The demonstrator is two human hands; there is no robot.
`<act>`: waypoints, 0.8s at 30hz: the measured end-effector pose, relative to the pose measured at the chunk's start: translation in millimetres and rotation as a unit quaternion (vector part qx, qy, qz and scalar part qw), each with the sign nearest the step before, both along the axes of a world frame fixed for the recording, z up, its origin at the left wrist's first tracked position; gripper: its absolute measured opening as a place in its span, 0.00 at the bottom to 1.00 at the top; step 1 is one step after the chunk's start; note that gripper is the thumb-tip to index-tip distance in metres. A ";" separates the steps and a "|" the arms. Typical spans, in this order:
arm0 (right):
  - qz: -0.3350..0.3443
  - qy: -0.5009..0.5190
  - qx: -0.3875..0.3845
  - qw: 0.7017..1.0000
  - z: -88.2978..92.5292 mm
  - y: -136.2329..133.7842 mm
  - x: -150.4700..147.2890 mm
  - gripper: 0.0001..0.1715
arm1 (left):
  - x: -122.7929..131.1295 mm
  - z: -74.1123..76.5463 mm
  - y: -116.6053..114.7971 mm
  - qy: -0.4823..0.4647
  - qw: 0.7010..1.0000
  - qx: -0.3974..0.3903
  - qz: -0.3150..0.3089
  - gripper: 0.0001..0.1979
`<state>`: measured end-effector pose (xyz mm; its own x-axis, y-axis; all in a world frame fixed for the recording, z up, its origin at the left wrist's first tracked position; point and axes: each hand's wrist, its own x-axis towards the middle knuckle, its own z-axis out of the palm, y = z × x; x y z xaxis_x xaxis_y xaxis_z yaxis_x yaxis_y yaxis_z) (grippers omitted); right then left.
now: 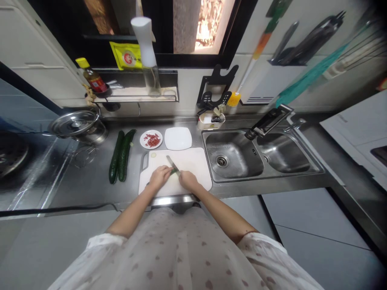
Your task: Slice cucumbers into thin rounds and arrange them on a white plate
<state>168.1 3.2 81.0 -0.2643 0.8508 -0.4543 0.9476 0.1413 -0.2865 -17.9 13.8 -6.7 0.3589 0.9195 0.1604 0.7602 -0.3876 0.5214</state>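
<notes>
My right hand (188, 180) is closed round the handle of a knife (172, 162), its blade slanting up and left over the white cutting board (199, 165). The fingers of my left hand (160, 177) press down on a cucumber (174, 170), most of which they cover. Its green end shows between fingertips and blade. A pale round cucumber slice (153, 155) lies at the board's upper left corner. Two whole cucumbers (123, 157) lie side by side left of the board.
Behind the board stand a small plate of chopped red bits (142, 141) and a white square plate (178, 138). A steel pot (93, 133) is at the left. On the right is a double sink (238, 161) with a black faucet (266, 123). A shelf holds bottles.
</notes>
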 end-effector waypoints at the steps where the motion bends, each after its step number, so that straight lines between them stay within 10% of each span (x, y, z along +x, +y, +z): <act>1: -0.001 -0.003 -0.001 1.000 -0.5 -2.6 2.1 0.19 | -0.1 -0.6 0.3 -0.001 1.000 0.001 0.001 0.15; 24: -0.004 0.011 -0.010 1.000 -4.7 11.0 -9.5 0.19 | -1.1 0.4 0.7 0.005 1.000 -0.001 -0.007 0.15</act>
